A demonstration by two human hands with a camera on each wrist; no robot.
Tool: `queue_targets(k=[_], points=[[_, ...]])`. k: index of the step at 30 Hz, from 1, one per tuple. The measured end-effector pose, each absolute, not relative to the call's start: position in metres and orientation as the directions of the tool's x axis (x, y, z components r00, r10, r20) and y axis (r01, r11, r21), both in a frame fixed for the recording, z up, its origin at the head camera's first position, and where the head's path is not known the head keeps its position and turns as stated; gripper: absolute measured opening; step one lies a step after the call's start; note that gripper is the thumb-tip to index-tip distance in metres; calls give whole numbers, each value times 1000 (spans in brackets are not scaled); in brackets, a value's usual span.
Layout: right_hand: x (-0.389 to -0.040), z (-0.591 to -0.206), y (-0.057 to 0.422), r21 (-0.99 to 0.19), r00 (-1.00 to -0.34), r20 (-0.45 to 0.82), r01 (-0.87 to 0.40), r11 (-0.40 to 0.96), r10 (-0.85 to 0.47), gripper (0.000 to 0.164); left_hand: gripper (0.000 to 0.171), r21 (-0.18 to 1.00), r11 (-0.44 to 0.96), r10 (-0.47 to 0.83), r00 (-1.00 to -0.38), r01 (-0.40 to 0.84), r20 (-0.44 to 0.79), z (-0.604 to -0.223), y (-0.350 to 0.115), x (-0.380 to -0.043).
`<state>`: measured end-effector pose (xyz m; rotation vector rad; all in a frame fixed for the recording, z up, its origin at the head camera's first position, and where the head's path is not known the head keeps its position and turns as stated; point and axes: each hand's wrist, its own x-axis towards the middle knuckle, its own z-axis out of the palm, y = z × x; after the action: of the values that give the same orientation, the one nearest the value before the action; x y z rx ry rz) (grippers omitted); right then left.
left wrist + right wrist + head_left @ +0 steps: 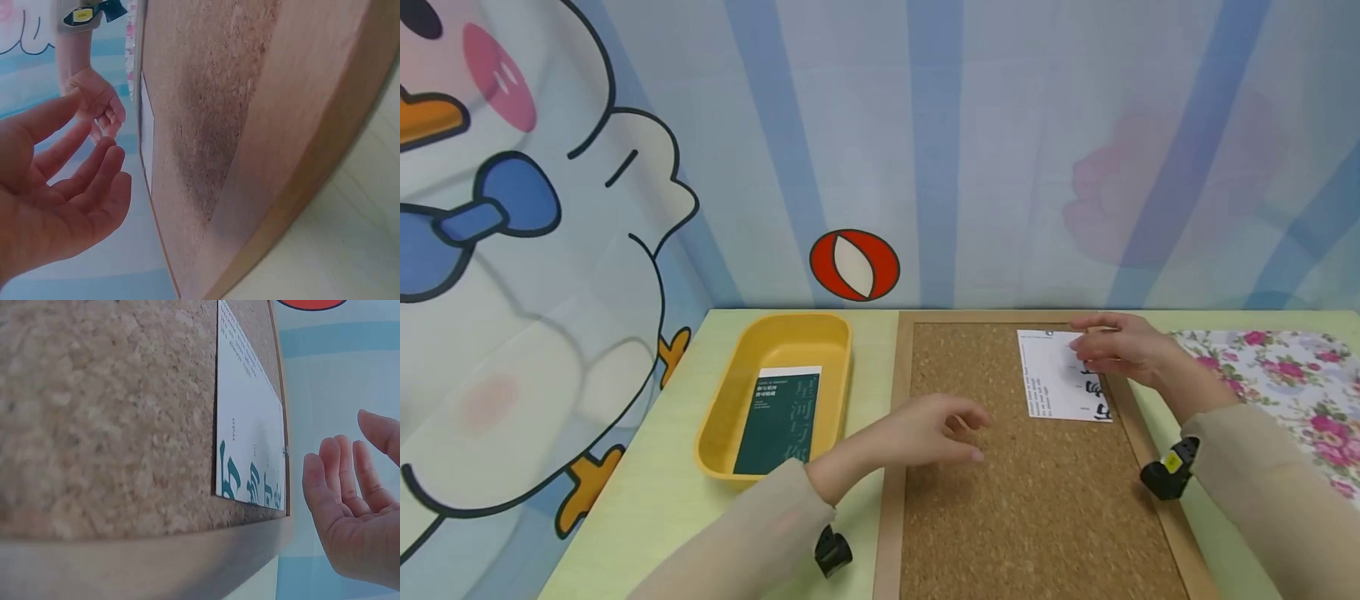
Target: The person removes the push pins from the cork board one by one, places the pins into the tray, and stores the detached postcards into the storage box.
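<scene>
A white printed card [1052,383] with dark green lettering lies on the cork board [1000,500], near its far right corner. At the card's far edge sits a small pin-like piece [286,451], too small to make out well. My right hand [1123,350] hovers over the card's right side, fingers loosely bent and holding nothing. Above the board's left part is my left hand [932,429], its fingers relaxed and apart with nothing between them. In the left wrist view, a gap shows between the left hand [69,187] and the cork.
A yellow tray [718,433] stands left of the board, with a dark green card [775,425] inside. To the right lies a floral mat [1300,383]. The board has a raised wooden frame [891,517]. A printed curtain [865,125] hangs behind the table.
</scene>
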<state>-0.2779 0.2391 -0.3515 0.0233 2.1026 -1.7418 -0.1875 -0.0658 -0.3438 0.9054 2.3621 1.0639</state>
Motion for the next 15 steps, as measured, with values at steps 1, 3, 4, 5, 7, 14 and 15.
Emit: queue_targets(k=[1, 3, 4, 5, 7, 14, 15], points=[[-278, -353, 239, -938, -915, -323, 275, 212, -241, 43, 37, 758, 511, 697, -711, 406, -90, -345, -64, -189], [-280, -354, 237, -936, -911, -333, 290, 199, -241, 38, 38, 735, 523, 706, -703, 431, -90, -348, -59, -191], [-280, -355, 237, -935, -910, -339, 297, 194, -239, 35, 39, 724, 530, 709, -699, 442, -91, -349, -58, -192], [-281, -355, 236, -934, -908, -346, 309, 182, -236, 33, 39, 708, 540, 710, -698, 455, -93, -350, -56, -193], [-282, -356, 235, -932, -905, -355, 323, 164, -235, 33, 39, 675, 556, 715, -694, 484, -91, -352, -52, -195], [-291, -360, 228, -924, -903, -380, 362, 122, -201, 42, 38, 559, 571, 752, -657, 601, -61, -359, -38, -210], [-292, -361, 227, -921, -902, -386, 366, 130, -194, 45, 37, 549, 569, 757, -650, 612, -61, -361, -36, -212]])
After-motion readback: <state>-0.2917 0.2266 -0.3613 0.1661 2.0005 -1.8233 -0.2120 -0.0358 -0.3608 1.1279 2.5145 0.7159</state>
